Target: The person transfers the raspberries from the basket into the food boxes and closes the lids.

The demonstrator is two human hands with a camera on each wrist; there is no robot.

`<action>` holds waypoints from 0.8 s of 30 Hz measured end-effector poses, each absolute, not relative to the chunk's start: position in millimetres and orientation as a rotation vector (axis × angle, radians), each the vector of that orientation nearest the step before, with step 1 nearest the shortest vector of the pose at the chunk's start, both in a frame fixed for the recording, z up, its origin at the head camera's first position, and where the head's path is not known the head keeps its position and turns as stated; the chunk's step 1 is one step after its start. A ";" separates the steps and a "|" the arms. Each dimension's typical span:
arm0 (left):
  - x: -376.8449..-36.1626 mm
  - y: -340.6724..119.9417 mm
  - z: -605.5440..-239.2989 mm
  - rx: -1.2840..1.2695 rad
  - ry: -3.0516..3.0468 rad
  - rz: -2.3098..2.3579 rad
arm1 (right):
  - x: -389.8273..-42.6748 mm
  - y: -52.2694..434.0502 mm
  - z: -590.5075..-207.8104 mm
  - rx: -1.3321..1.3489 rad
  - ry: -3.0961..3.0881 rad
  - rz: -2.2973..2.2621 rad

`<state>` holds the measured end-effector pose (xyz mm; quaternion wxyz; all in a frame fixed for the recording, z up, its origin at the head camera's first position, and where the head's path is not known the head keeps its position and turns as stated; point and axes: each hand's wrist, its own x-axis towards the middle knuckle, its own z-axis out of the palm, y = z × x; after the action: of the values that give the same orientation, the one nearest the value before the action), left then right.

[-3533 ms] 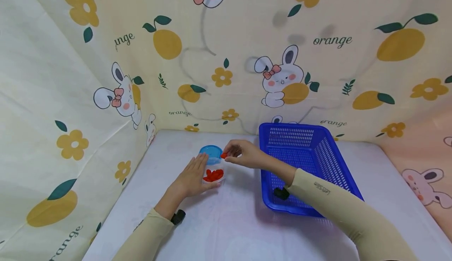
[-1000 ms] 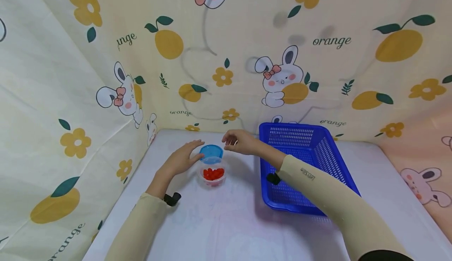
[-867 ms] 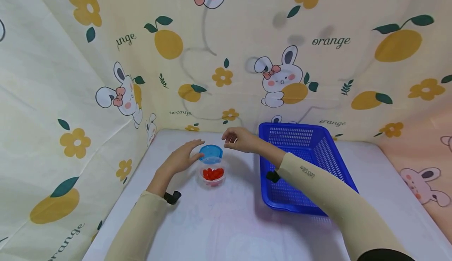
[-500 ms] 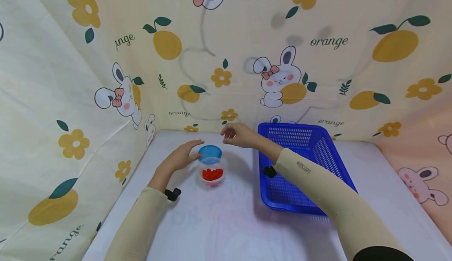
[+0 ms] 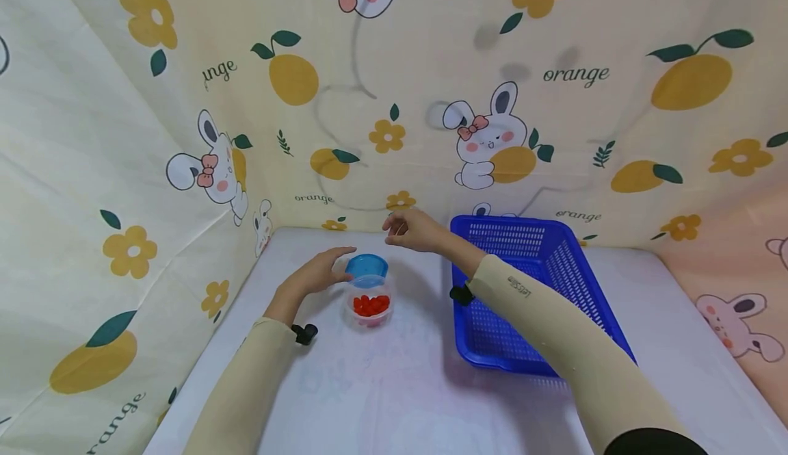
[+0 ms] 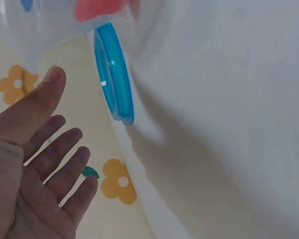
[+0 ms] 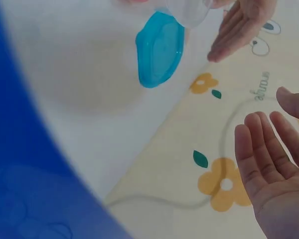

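Note:
A small clear container holding several red pieces stands on the white table. A round blue lid lies just behind it. My left hand hovers open to the left of the lid, fingers straight, holding nothing. In the left wrist view my left hand is a short gap from the lid. My right hand is raised behind and to the right of the lid, fingers relaxed and empty. The right wrist view shows my right hand open, with the lid beyond it.
A blue plastic mesh basket stands to the right of the container, under my right forearm. Printed cloth walls close in the table at the back and left. The basket fills the lower left of the right wrist view.
My right hand, which earlier pinched a red piece over the container, is now empty and has risen toward the back wall. My left hand left the container's side and moved beside the lid.

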<state>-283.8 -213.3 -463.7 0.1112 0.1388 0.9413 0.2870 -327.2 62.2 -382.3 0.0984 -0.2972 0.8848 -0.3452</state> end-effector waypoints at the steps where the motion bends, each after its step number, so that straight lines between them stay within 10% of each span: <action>1: -285.0 -213.2 -465.3 0.406 2.762 0.836 | -327.7 61.6 -382.7 -0.878 2.619 -1.027; 24: -312.8 -203.9 -490.7 0.443 2.715 0.738 | -326.0 52.8 -395.5 -0.744 2.611 -1.001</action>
<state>-312.8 -203.9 -490.7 0.1463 0.1538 0.9430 0.2563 -326.0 52.8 -395.5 0.1237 -0.2552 0.8953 -0.3434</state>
